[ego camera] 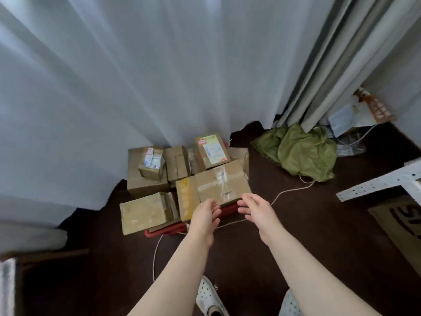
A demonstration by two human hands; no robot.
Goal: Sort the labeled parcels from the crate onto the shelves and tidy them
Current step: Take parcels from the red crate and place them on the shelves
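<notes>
Several brown cardboard parcels are piled on a red crate [168,230] on the dark floor, in front of a white curtain. The nearest is a taped parcel [219,182] lying on top at the front. A parcel with a large white label [212,150] sits at the back, and a small labelled parcel [152,162] rests on a bigger box at the left. My left hand [206,214] and my right hand [255,209] hover just in front of the taped parcel, palms facing each other, fingers relaxed, holding nothing.
A crumpled green cloth [303,151] lies on the floor at the right under grey curtains. A thin white cord [287,191] runs across the floor past the crate. A white perforated shelf frame [382,182] enters from the right edge. My white shoe [208,295] is below.
</notes>
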